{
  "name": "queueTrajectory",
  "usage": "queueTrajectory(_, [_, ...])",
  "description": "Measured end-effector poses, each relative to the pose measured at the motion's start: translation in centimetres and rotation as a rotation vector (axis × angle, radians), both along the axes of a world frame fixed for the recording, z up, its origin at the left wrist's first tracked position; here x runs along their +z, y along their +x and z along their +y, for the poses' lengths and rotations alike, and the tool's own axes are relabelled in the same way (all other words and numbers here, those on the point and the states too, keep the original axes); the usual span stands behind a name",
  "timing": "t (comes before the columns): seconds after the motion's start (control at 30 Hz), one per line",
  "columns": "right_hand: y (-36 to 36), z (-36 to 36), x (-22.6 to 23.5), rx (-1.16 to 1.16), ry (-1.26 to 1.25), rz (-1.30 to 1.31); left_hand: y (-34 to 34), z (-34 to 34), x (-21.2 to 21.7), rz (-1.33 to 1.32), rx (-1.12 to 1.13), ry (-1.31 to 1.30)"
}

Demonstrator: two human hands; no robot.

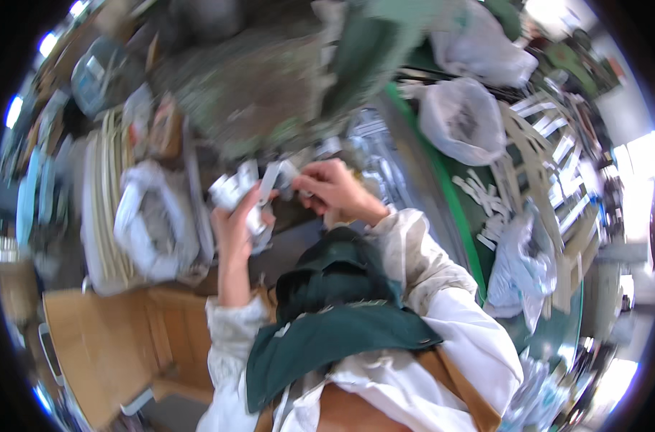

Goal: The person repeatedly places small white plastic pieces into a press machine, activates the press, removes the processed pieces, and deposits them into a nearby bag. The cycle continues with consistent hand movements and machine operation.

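Beyond and right of the cardboard box (97,338), the left hand (232,225) clasps a bunch of white pieces (228,191) while the right hand (335,189) pinches a blurred white part (288,171) beside them, apparently handling pieces singly, which calls for a steady left grip.

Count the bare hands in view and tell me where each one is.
2: the bare left hand, left of centre, holding small white pieces; the bare right hand, near centre, beside them. Blur could hide others.
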State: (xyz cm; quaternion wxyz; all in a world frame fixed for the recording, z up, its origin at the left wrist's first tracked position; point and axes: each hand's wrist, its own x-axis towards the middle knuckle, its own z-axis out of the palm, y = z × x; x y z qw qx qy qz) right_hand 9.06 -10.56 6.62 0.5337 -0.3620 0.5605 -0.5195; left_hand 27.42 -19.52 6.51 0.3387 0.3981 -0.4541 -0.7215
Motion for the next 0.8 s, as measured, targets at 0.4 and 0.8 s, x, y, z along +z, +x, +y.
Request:
queueTrajectory(0.4, [-33.9, 7.0, -10.3, -1.240, -0.227, 0.133, 1.7, 3.6, -5.3, -0.093, 0.091, 0.226])
queueTrajectory(0.8, [12.8, -7.5, -8.4, 0.282, -0.760, 0.694, 9.6, 9.4, -9.9, 0.137, 0.824, 0.414])
